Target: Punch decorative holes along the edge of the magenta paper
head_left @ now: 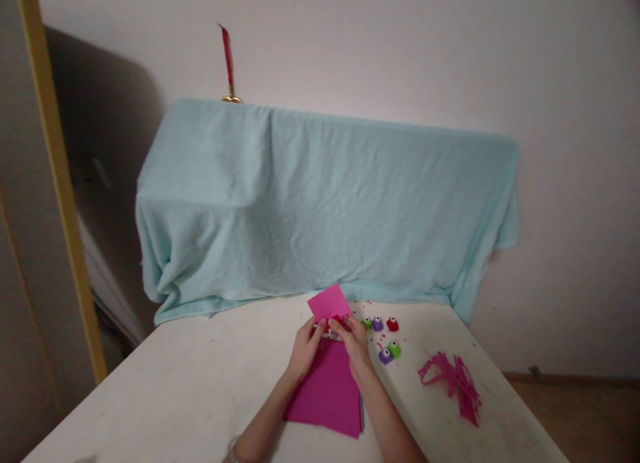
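1. Both hands, left hand (304, 346) and right hand (353, 336), pinch a small red punch (336, 320) closed over the edge of a pink paper piece (329, 301), which stands tilted up from the grip.
2. Beneath lies a stack of magenta sheets (327, 393), flat and matte.
3. Just right, small rounded punches (385, 336); farther off, curly pink paper strips (453, 380) on the white table (190, 383).

We reach both bare forearms up from the near edge, angled toward each other so they meet at the middle. Our left hand (305, 346) lies palm down, fingers curled forward and pinched at the tips. Our right hand (354, 340) sits just beside it, fingers bent, thumb and forefinger closed in a tight grip. A pale band circles our left wrist.
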`<move>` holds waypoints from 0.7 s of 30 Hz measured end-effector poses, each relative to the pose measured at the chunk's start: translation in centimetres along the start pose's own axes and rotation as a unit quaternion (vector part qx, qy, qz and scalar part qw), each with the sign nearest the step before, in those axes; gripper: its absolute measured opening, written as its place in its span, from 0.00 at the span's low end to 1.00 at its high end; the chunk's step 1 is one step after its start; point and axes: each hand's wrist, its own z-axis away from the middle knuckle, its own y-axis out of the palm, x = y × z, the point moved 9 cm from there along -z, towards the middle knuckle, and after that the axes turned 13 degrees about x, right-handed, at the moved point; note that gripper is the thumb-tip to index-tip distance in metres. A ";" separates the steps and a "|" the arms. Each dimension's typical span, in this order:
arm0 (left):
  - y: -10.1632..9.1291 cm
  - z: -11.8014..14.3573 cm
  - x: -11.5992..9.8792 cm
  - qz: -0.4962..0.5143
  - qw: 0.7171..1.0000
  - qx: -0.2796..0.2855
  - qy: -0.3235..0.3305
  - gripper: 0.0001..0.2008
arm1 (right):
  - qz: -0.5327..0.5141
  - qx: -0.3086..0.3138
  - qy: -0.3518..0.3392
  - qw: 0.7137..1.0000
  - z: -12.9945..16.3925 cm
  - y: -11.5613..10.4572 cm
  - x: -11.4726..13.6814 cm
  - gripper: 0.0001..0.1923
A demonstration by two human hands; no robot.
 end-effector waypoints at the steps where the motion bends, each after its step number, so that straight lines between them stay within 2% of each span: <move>1: -0.1 0.0 0.0 0.013 1.000 -0.005 -0.007 0.18 | 0.001 -0.003 -0.001 1.000 0.0 -0.1 0.1 0.16; 9: -0.1 -0.1 0.7 0.054 0.998 -0.010 -0.021 0.19 | -0.009 0.020 0.019 1.000 0.0 0.4 -0.3 0.17; 12: -0.5 -0.2 1.9 0.019 0.999 -0.021 -0.036 0.20 | -0.015 0.039 0.034 0.999 -0.1 1.0 -0.6 0.16; 17: -1.9 -0.1 3.4 -0.052 0.994 -0.078 -0.060 0.24 | -0.017 0.085 0.051 0.995 -0.2 2.2 -0.9 0.14; 21: -1.7 -0.1 3.3 -0.053 0.995 -0.069 -0.043 0.24 | -0.026 0.104 0.034 0.994 -0.1 2.4 -0.9 0.14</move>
